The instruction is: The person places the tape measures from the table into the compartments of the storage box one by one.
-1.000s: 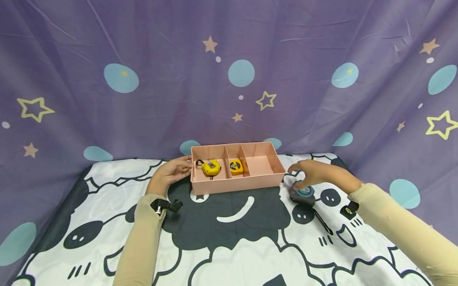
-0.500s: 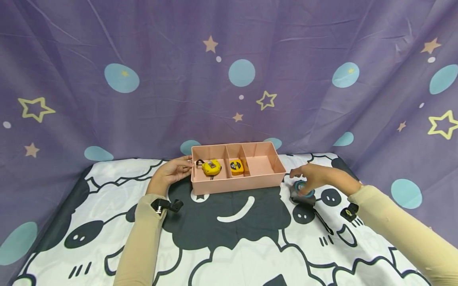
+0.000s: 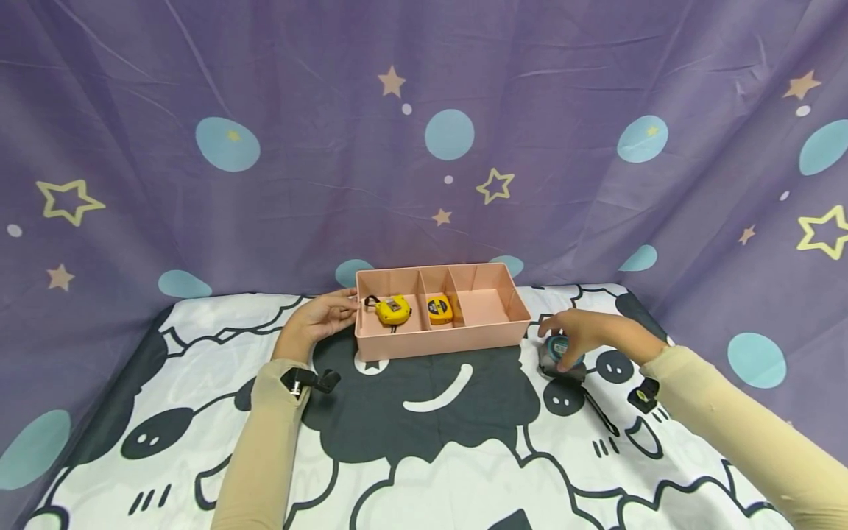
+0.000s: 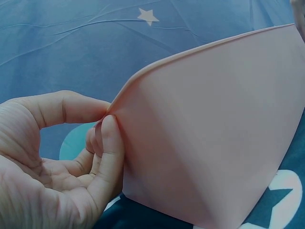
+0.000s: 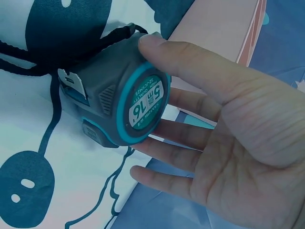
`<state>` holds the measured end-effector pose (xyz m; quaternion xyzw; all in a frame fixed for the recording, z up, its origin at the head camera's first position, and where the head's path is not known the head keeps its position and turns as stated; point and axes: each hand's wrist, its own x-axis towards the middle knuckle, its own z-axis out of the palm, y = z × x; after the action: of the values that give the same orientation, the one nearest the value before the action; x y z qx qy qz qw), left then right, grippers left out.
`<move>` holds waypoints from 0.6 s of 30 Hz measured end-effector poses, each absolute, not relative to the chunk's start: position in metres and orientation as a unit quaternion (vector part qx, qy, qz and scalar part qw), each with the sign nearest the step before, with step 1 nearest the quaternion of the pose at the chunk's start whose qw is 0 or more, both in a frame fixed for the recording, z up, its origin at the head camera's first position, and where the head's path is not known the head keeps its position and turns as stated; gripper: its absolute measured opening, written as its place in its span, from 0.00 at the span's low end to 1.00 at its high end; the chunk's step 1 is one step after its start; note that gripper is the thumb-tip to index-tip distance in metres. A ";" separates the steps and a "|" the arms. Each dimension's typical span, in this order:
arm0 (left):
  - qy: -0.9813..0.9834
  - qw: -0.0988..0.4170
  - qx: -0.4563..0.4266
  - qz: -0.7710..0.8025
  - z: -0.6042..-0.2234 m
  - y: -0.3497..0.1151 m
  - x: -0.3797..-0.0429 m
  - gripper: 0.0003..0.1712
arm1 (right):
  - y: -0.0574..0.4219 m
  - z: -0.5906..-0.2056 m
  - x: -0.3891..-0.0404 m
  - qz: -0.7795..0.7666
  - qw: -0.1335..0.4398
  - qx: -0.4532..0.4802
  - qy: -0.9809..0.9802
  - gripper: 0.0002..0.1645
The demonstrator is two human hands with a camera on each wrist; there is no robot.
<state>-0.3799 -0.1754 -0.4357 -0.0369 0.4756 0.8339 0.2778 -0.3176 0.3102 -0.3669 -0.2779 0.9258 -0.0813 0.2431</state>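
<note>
A pink divided box [image 3: 437, 343] stands at the table's back. My left hand [image 3: 319, 318] holds its left end; in the left wrist view a thumb and finger meet the box corner [image 4: 190, 119]. Just right of the box, my right hand [image 3: 588, 333] is around a grey and teal tape measure [image 3: 553, 365]. The right wrist view shows the thumb [image 5: 190, 62] on the tape measure's [image 5: 145, 102] upper edge, and fingers reaching behind it, some tips hidden. One yellow tape measure [image 3: 394, 311] lies in the box's left compartment, another yellow tape measure [image 3: 440, 310] in the middle one.
The cloth [image 3: 450, 486] under everything carries a black and white cartoon print. Behind the table hangs a purple curtain [image 3: 331, 177] with stars and dots. A black strap [image 3: 601, 414] trails from the grey tape measure toward the front right.
My right hand has shifted slightly and its thumb and fingers have closed in around the grey tape measure. My left hand and the box stay as they were.
</note>
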 end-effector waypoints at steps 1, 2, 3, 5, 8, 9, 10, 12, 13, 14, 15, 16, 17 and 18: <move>0.476 0.278 -0.038 0.834 -0.435 -0.175 -0.380 0.29 | 0.310 -0.368 -0.318 -0.080 0.245 -0.277 0.926 0.42; 0.477 0.278 -0.038 0.833 -0.435 -0.175 -0.380 0.29 | 0.310 -0.369 -0.319 -0.077 0.248 -0.273 0.926 0.42; 0.477 0.278 -0.038 0.833 -0.436 -0.175 -0.380 0.28 | 0.311 -0.369 -0.320 -0.074 0.252 -0.271 0.926 0.42; 0.477 0.279 -0.037 0.833 -0.435 -0.175 -0.380 0.26 | 0.311 -0.370 -0.322 -0.068 0.258 -0.265 0.927 0.42; 0.475 0.278 -0.037 0.834 -0.435 -0.174 -0.380 0.28 | 0.311 -0.372 -0.324 -0.065 0.263 -0.259 0.927 0.41; 0.475 0.277 -0.037 0.834 -0.435 -0.174 -0.379 0.29 | 0.311 -0.372 -0.324 -0.065 0.264 -0.259 0.927 0.41; 0.476 0.276 -0.037 0.835 -0.435 -0.174 -0.379 0.29 | 0.310 -0.373 -0.325 -0.065 0.265 -0.256 0.927 0.41; 0.479 0.274 -0.039 0.833 -0.435 -0.174 -0.379 0.29 | 0.310 -0.374 -0.325 -0.065 0.268 -0.253 0.927 0.41; 0.480 0.274 -0.038 0.833 -0.435 -0.174 -0.379 0.29 | 0.310 -0.374 -0.324 -0.065 0.270 -0.251 0.927 0.41; 0.481 0.274 -0.037 0.832 -0.435 -0.174 -0.379 0.28 | 0.310 -0.374 -0.324 -0.066 0.272 -0.249 0.927 0.41; 0.482 0.274 -0.036 0.831 -0.436 -0.174 -0.379 0.27 | 0.310 -0.375 -0.324 -0.067 0.274 -0.247 0.927 0.41; 0.482 0.275 -0.035 0.831 -0.436 -0.174 -0.379 0.26 | 0.310 -0.375 -0.324 -0.067 0.276 -0.246 0.927 0.40; 0.483 0.276 -0.034 0.830 -0.436 -0.174 -0.380 0.26 | 0.309 -0.375 -0.324 -0.067 0.278 -0.246 0.926 0.40; 0.483 0.277 -0.033 0.830 -0.436 -0.175 -0.380 0.25 | 0.309 -0.375 -0.324 -0.067 0.280 -0.246 0.926 0.40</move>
<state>-0.3796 -0.1746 -0.4360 -0.0329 0.4834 0.8297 0.2772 -0.3240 0.3091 -0.3752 -0.2461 0.9256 -0.0675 0.2797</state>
